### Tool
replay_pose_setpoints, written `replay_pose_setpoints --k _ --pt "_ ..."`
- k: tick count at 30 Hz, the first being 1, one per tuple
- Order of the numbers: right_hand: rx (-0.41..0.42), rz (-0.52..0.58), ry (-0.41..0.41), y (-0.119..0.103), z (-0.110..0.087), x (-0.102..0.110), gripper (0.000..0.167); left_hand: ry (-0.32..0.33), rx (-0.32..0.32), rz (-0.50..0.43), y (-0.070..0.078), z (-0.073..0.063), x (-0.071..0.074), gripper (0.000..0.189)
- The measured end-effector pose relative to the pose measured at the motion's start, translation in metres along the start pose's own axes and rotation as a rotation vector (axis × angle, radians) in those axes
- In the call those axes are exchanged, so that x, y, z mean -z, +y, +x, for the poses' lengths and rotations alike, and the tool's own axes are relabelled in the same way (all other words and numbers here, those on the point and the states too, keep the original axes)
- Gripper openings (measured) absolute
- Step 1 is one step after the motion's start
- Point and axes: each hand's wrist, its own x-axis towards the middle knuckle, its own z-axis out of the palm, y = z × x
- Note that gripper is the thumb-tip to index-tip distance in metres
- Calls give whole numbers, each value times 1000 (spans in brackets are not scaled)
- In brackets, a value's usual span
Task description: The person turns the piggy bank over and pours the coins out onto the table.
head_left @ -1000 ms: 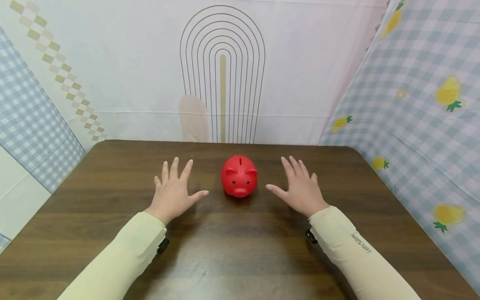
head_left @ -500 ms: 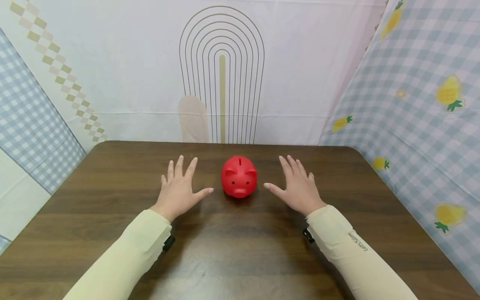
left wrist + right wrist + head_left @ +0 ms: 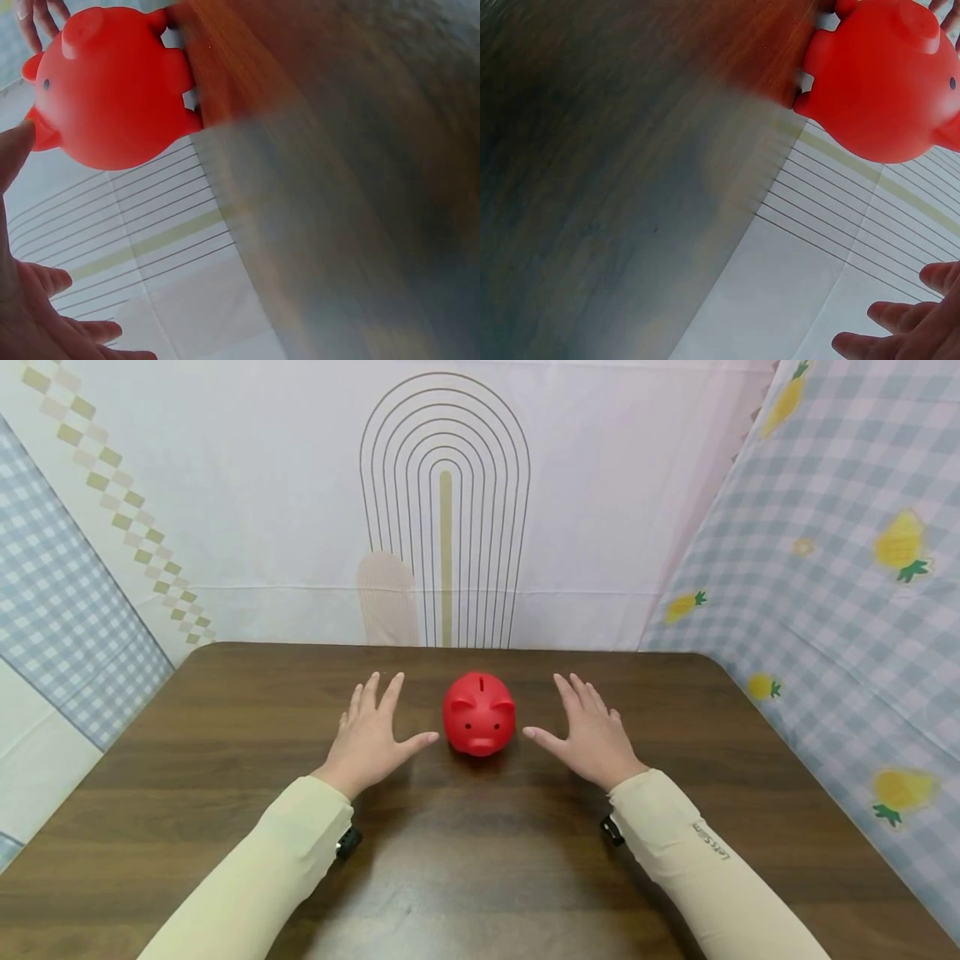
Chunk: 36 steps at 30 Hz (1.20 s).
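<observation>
A red piggy bank (image 3: 479, 714) with a slot in its top stands upright on the table, its snout toward me. To its left is my left hand (image 3: 367, 743), fingers spread and thumb pointing at the pig with a gap between. My right hand (image 3: 596, 739) mirrors it on the other side, fingers straight, thumb tip a short way from the pig. Both wrist views show the piggy bank (image 3: 112, 90) on its short feet, and neither hand grips it. Part of the right hand (image 3: 922, 330) lies outside the right wrist view.
The dark wooden table (image 3: 465, 860) extends around the pig. Behind it hangs a white cloth (image 3: 285, 510) printed with arches. A blue checked cloth (image 3: 825, 610) with pineapples closes off the right side, and another checked cloth (image 3: 67, 585) hangs at the left.
Both hands have moved inward toward the piggy bank, the left one farther than the right. The pig stands in the same place.
</observation>
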Motion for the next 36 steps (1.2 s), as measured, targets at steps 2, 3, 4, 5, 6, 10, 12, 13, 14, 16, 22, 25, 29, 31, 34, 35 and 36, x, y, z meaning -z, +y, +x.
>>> replay_pose_setpoints --k 2,3,4,5,6,10,12,13,14,16,22,25,29,31,34,35,36 --pt "0 12 -2 0 1 -1 100 -7 -7 -24 0 1 -1 100" --pt "1 17 -2 0 1 -2 100 -9 -10 -33 0 1 -1 101" --pt "3 22 -2 0 1 -2 100 -12 -12 -42 0 1 -1 101" --pt "5 28 -1 -1 2 -2 99 -14 -14 -49 0 2 -2 101" --pt "5 32 0 -1 3 -3 99 -18 -14 -57 0 2 -2 101" --pt "9 56 1 -3 4 -3 98 -36 -8 -97 1 2 -1 102" --pt "8 71 0 -4 4 -4 97 -52 -2 -129 2 3 -2 103" --pt "9 79 0 -5 5 -4 96 -60 1 -153 3 3 -2 104" --pt "8 88 -2 -5 5 -4 96 -68 5 -177 3 4 -3 105" --pt "5 107 -5 -6 5 -5 95 -79 9 -231 4 5 -4 106" --pt "0 162 -15 -10 7 -5 94 -79 5 -342 9 10 -6 105" --pt "-6 202 -32 -12 8 -7 94 -75 -1 -346 12 11 -8 104" --pt "-7 273 -47 -12 10 -11 92 -82 -3 -350 14 13 -12 103" --pt "-6 302 -50 -12 11 -13 92 -87 -1 -357 15 14 -13 103" --pt "-7 340 -59 -13 12 -15 91 -88 -4 -364 16 14 -16 102" --pt "-15 356 -64 -14 12 -15 91 -87 -8 -365 16 15 -16 102" --pt "-18 371 -70 -15 12 -15 91 -86 -10 -368 17 15 -17 102"
